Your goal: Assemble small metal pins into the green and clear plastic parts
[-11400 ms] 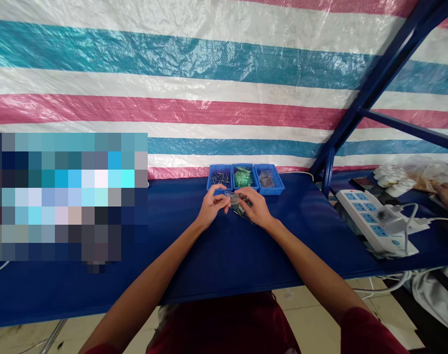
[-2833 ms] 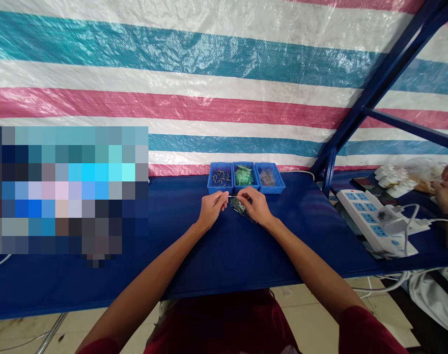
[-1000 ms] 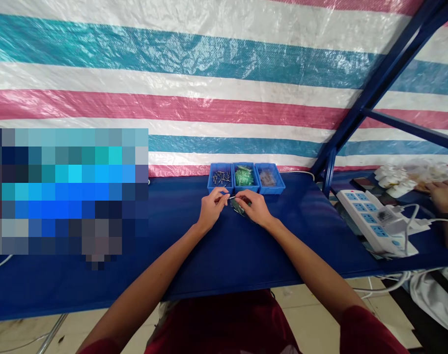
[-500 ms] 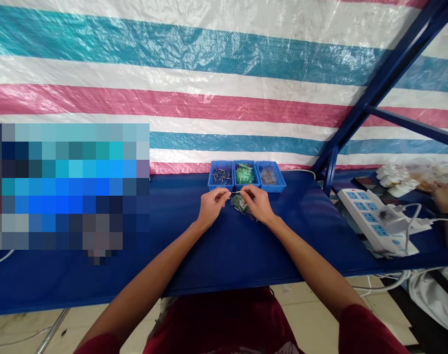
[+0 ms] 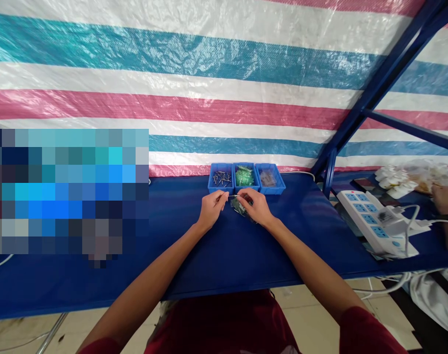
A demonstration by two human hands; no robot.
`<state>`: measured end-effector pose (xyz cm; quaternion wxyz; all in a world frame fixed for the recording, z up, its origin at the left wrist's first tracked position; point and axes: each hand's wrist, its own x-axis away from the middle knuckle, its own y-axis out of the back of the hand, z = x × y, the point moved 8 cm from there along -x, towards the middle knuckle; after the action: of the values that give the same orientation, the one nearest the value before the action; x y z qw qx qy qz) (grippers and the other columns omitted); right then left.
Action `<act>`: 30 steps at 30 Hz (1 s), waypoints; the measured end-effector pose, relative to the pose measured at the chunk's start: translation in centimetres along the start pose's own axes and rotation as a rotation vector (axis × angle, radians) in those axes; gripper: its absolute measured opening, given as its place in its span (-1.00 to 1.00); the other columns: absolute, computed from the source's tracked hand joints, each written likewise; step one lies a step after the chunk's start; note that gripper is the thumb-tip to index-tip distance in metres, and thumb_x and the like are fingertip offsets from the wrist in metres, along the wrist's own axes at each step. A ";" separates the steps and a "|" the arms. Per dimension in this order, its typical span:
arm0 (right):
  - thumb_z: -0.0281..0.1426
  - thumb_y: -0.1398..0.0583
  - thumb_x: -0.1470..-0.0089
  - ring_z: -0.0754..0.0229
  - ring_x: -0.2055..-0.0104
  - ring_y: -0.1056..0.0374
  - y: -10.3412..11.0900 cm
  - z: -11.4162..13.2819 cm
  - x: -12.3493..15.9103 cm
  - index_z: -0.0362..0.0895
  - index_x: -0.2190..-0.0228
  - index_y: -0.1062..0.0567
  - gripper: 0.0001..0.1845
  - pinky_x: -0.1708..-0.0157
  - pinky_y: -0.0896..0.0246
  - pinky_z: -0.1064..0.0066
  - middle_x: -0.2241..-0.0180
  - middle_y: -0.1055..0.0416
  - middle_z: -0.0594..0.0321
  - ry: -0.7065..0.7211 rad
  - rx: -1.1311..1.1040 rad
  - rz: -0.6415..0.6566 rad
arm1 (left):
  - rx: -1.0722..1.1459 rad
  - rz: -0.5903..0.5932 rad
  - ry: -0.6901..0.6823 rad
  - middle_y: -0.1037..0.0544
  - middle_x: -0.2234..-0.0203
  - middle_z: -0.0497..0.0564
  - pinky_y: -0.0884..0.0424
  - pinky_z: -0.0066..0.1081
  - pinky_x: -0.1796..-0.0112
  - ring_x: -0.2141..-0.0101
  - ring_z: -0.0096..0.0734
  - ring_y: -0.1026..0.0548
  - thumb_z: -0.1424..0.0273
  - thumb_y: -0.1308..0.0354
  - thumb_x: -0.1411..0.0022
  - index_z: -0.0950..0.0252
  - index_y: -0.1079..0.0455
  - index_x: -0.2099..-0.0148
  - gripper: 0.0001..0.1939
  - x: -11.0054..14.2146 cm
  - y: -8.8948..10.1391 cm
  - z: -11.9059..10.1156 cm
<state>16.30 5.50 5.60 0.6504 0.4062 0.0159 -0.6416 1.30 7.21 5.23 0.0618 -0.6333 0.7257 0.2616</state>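
The fingers of the left hand (image 5: 210, 209) and the right hand (image 5: 256, 205) are pinched narrow, each on one end of a thin pale piece (image 5: 233, 196). This piece lies level between them, just on the near side of the middle bin (image 5: 243, 164); its tips are covered by the fingers, and its material cannot be determined. Below it and partly under the right hand, also on the near side of the middle bin, is a pile of small greenish and clear pieces (image 5: 239, 208), partly hidden and too small to identify singly.

The middle bin, blue, holds green pieces (image 5: 244, 176). Touching its left side is the left bin (image 5: 210, 178), with small metal pins (image 5: 221, 178); at its right side is the right bin (image 5: 278, 190), with clear, faintly pinkish pieces (image 5: 267, 178), hard to make out. All stand on the blue worktop (image 5: 216, 265).

Well to the right of the middle bin are a white power strip (image 5: 366, 211) with plugs in it, white objects (image 5: 393, 179) beside a clear bag, and another person's hand (image 5: 446, 197), cut off by the frame edge. Left of the middle bin, a blocked-out area conceals its contents.

Markings: print on the power strip is too small to read; pale marks on the red shirt (image 5: 224, 324) are cut off at the bottom edge.
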 end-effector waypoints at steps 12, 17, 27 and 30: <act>-0.24 -0.06 -0.21 0.21 0.40 -0.33 -0.4 0.1 0.1 -0.11 0.36 -0.43 -0.76 0.37 -0.24 0.41 0.41 -0.40 0.21 0.011 0.006 0.030 | 0.147 -0.020 0.107 -0.27 0.74 -0.16 -0.19 -0.56 0.62 0.71 -0.62 -0.24 0.17 -0.08 -0.25 0.32 -0.28 0.51 -0.62 0.0 0.0 1.0; -0.25 -0.01 -0.24 0.23 0.42 -0.32 -0.4 -0.5 0.1 -0.12 0.34 -0.42 -0.73 0.37 -0.22 0.42 0.40 -0.41 0.20 -0.037 0.037 0.034 | 0.148 -0.046 0.092 -0.39 0.70 -0.09 -0.23 -0.56 0.62 0.68 -0.60 -0.29 0.18 -0.14 -0.20 0.36 -0.47 0.44 -0.66 0.0 0.1 1.3; -0.23 0.00 -0.25 0.18 0.36 -0.39 -0.3 -0.7 0.1 -0.12 0.28 -0.47 -0.68 0.34 -0.27 0.39 0.34 -0.47 0.15 -0.049 0.040 0.001 | 0.303 -0.013 0.104 -0.55 0.52 0.02 -0.37 -0.51 0.56 0.59 -0.50 -0.44 0.24 -0.24 -0.11 0.38 -0.48 0.31 -0.74 -0.2 -0.5 1.2; -0.23 0.00 -0.24 0.16 0.34 -0.41 0.0 -0.9 0.1 -0.13 0.19 -0.47 -0.66 0.32 -0.29 0.37 0.31 -0.50 0.13 -0.078 0.042 -0.036 | 0.380 0.007 0.114 -0.58 0.33 0.11 -0.43 -0.47 0.52 0.50 -0.43 -0.53 0.20 -0.16 -0.18 0.35 -0.33 0.30 -0.72 -0.2 -0.7 1.3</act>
<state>16.77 5.88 4.91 0.6304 0.3939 -0.0155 -0.6687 1.67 7.96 3.97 0.1382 -0.6214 0.7667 0.0837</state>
